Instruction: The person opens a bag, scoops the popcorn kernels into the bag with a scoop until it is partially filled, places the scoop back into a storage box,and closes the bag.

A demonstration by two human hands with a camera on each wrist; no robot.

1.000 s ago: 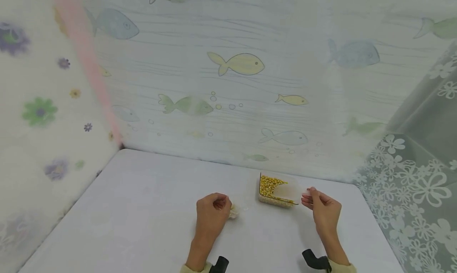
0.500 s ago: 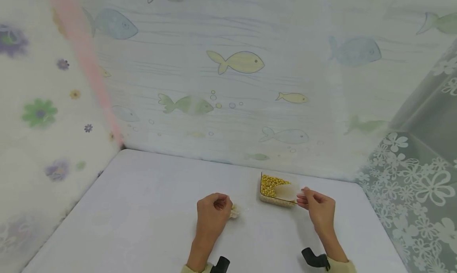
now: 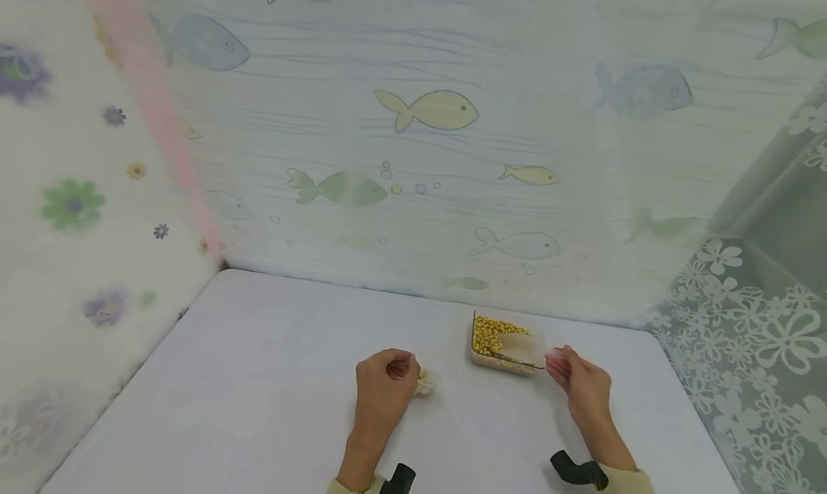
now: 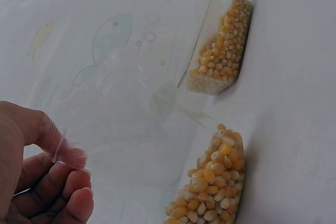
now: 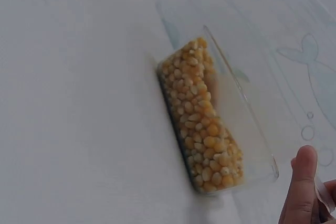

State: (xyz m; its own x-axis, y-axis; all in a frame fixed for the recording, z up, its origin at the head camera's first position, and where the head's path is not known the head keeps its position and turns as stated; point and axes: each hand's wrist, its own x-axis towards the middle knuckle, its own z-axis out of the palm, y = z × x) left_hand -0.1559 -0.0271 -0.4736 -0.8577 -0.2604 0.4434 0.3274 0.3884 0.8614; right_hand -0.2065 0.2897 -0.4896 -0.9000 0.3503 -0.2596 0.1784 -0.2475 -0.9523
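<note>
My left hand (image 3: 385, 383) pinches the edge of a clear plastic bag (image 4: 142, 72) between thumb and forefinger. Corn kernels (image 4: 210, 187) fill the bag's bottom, which rests on the table. Farther back and to the right stands a clear rectangular box (image 3: 500, 365) with more corn kernels (image 5: 194, 119) in it, heaped toward its left end. My right hand (image 3: 586, 386) is at the box's right end, gripping the handle (image 5: 324, 196) of a pale scoop. The scoop's bowl (image 3: 519, 346) lies inside the box against the corn. Fingers partly hide the handle.
The white table (image 3: 245, 379) ends at a back wall covering (image 3: 426, 214) printed with fish, close behind the box. A flowered covering (image 3: 71, 264) borders the left side, and a sheer floral curtain (image 3: 749, 336) the right.
My right hand moved left with the scoop, then slightly back right and lower. The corn's edge in the box has shifted a little. My left hand stays at the bag.
</note>
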